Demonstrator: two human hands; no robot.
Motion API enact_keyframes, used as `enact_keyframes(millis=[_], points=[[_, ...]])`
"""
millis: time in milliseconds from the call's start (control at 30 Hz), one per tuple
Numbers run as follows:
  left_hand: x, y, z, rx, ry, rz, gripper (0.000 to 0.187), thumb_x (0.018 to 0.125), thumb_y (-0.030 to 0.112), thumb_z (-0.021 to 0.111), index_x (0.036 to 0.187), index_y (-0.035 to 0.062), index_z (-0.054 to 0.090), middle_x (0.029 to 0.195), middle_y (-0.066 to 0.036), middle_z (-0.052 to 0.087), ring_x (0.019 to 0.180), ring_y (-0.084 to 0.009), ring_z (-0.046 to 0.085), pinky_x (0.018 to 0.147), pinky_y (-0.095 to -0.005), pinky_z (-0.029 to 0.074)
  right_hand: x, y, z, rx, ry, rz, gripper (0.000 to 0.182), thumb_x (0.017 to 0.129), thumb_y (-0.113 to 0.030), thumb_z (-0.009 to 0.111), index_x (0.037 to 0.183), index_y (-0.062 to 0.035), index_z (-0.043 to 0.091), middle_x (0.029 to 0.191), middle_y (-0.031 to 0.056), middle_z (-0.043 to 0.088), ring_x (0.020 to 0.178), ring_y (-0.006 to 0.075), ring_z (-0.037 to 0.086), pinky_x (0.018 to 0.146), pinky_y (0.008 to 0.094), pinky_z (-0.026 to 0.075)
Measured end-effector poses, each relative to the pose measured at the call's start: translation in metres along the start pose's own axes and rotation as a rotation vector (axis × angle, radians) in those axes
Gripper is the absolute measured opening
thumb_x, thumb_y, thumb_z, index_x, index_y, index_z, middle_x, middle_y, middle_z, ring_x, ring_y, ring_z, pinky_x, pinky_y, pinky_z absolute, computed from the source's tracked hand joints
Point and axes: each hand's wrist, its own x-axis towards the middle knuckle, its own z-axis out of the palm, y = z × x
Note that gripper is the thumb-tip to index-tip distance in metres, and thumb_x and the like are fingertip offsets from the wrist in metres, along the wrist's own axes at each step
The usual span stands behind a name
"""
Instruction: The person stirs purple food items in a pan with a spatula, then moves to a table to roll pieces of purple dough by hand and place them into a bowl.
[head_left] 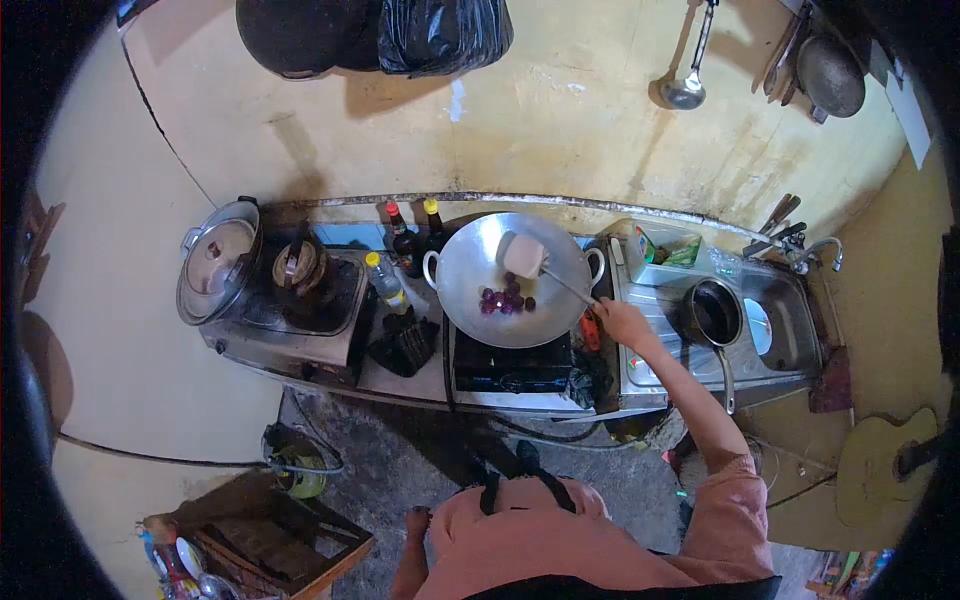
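My right hand is closed around the handle of a spatula with a wide, pale blade. The blade is over the inside of a large silver wok, above a small heap of dark purple pieces, possibly onion. The wok has two white-looking loop handles and sits on a black stove. Down beside my body hangs my left hand, away from the counter. Its fingers are too small and dark to make out.
Bottles stand left of the wok, near a black plastic bag. Farther left are a dark pot on another stove and a lidded pot. To the right, a saucepan rests beside the sink.
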Motion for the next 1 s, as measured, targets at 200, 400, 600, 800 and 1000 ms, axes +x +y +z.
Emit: enact_keyframes(millis=[200,400,600,800,1000], points=[[0.009,-0.019,0.013,0.477,0.153,0.55,0.023,0.068,0.019,0.058,0.084,0.0031,0.063,0.08,-0.016,0.062,0.069,-0.0306,0.06,0.06,-0.0389,0.049,0.012,0.02,0.011,-0.074,-0.033,0.01,0.033,0.086,-0.026,0.036,0.087,-0.0001,0.057,0.079,0.0229,0.059,0.078,0.0389,0.057,0.071,0.0464,0.044],[0.006,-0.012,0.014,0.04,0.032,0.039,0.022,0.075,0.018,0.051,0.084,0.0006,0.062,0.075,-0.016,0.062,0.065,-0.0272,0.061,0.059,-0.0364,0.049,0.008,-0.004,0.01,0.324,-0.342,0.117,0.036,0.087,-0.029,0.038,0.078,0.0016,0.054,0.057,0.017,0.055,0.043,0.0268,0.054,0.039,0.0379,0.042],[-0.009,0.008,0.001,-0.272,0.008,-0.155,0.027,0.08,0.019,0.045,0.088,-0.0026,0.058,0.072,-0.015,0.062,0.058,-0.0227,0.06,0.055,-0.0342,0.049,0.004,-0.016,0.014,0.565,-0.502,0.155,0.037,0.088,-0.033,0.036,0.08,-0.0025,0.056,0.048,0.0067,0.049,0.034,0.0158,0.046,0.032,0.0296,0.036],[-0.03,0.053,-0.035,-0.238,-0.057,-0.096,0.026,0.08,0.018,0.045,0.092,-0.004,0.055,0.073,-0.016,0.062,0.058,-0.0236,0.061,0.05,-0.0321,0.049,0.0,-0.021,0.012,0.197,-0.2,-0.141,0.038,0.089,-0.034,0.038,0.085,-0.0012,0.056,0.061,0.0174,0.057,0.05,0.0311,0.056,0.049,0.041,0.044],[-0.013,0.034,-0.029,-0.065,-0.116,0.005,0.025,0.08,0.014,0.046,0.092,-0.0061,0.054,0.074,-0.019,0.06,0.059,-0.025,0.061,0.047,-0.0319,0.049,-0.017,-0.027,0.025,0.151,-0.131,-0.167,0.034,0.087,-0.031,0.039,0.084,-0.0017,0.056,0.072,0.0203,0.058,0.069,0.0402,0.055,0.061,0.048,0.043]])
